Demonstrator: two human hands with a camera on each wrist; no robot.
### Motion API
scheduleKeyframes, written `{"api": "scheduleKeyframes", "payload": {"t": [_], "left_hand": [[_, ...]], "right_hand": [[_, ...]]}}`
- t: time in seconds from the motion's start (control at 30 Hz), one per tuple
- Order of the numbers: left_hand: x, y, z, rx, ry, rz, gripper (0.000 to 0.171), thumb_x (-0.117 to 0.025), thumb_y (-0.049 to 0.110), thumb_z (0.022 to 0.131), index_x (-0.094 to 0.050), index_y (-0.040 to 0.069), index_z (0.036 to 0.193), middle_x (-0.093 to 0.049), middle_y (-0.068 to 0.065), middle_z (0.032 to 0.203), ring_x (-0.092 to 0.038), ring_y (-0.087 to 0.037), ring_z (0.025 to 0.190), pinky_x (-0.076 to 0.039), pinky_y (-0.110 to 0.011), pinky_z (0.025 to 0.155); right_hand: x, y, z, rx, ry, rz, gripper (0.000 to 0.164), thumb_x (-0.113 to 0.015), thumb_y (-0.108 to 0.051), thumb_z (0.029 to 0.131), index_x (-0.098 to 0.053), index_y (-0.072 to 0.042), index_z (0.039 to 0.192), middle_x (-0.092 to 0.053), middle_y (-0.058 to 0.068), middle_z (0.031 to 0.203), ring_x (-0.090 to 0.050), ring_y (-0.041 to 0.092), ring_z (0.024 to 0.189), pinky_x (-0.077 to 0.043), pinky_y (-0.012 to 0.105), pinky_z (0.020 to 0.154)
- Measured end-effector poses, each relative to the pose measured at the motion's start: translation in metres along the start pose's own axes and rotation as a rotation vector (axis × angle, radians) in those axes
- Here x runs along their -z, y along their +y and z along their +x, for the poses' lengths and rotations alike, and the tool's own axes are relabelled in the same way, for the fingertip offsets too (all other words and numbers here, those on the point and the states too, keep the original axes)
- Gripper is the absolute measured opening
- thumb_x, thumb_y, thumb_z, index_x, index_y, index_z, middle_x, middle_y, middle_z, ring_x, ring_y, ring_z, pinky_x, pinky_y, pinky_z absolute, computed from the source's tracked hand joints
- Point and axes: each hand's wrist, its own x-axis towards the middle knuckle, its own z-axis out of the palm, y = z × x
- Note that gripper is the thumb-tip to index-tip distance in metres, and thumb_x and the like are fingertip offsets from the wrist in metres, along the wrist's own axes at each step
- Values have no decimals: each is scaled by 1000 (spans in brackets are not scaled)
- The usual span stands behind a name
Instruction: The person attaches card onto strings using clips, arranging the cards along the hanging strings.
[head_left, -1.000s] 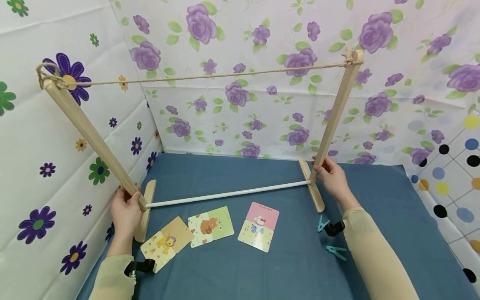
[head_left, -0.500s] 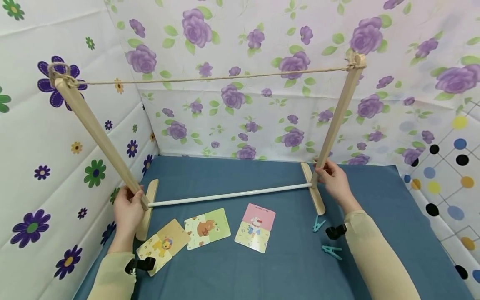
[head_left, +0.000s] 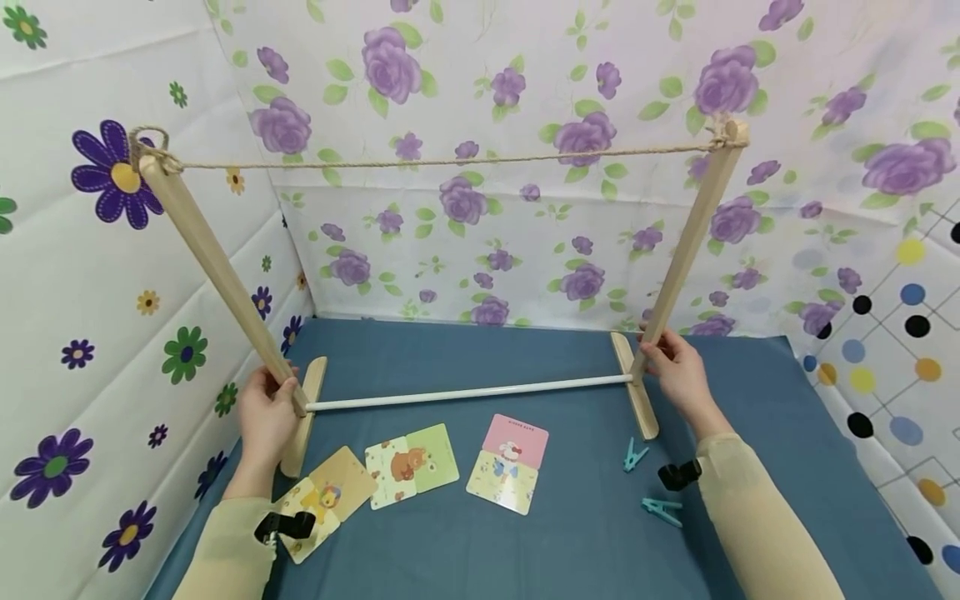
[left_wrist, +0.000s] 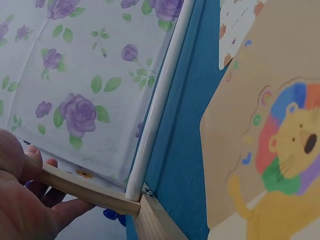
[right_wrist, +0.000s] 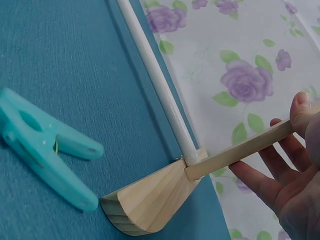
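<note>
Wooden frame (head_left: 220,275) stands on the counter (head_left: 570,550), a white rod (head_left: 468,392) joining its feet and a string (head_left: 450,162) stretched between the tops of its posts. Compared with a second ago, it has shifted toward the person's right, and its left end has also gone farther back. Three cards in front of the frame, showing a lion (head_left: 339,486), a bear (head_left: 412,467) and a rabbit (head_left: 507,462), appear to have stayed put.

Both hands have kept their grasp. The left hand (head_left: 266,417) grips the frame's left post low down, just above the foot, with the thumb on one side and the fingers on the other. The right hand (head_left: 684,379) grips the right post (head_left: 688,250) the same way. Each is open only as far as the post's thickness. One teal peg (head_left: 634,454) lies just in front of the frame's right foot (head_left: 643,408); another peg (head_left: 663,511) lies farther in front of it.
</note>
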Motion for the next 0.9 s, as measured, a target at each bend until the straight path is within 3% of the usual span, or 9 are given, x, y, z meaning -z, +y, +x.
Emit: {"api": "scheduleKeyframes", "payload": {"t": [0.27, 0.6, 0.9], "left_hand": [[-14, 6, 4, -27, -22, 15, 42, -47, 15, 116, -48, 3, 156, -58, -20, 150, -53, -39, 141, -45, -59, 112], [-36, 12, 16, -87, -59, -32, 40, -50, 7, 114, -51, -2, 153, -61, -23, 145, -55, -39, 139, -45, -56, 113], [-51, 18, 24, -72, -82, -43, 40, -50, 10, 115, -51, -1, 153, -61, -23, 147, -56, -40, 138, -46, -56, 112]], "right_hand": [[11, 4, -5, -4, 47, -11, 50, -53, -32, 114, -49, -16, 162, -58, 24, 149, -56, 42, 134, -56, 54, 99], [26, 12, -16, -34, 92, -26, 51, -51, -34, 115, -48, -16, 163, -57, 22, 151, -55, 42, 135, -54, 56, 100], [36, 20, -19, -42, 126, -28, 52, -51, -38, 114, -48, -19, 163, -57, 20, 153, -54, 41, 138, -54, 57, 101]]}}
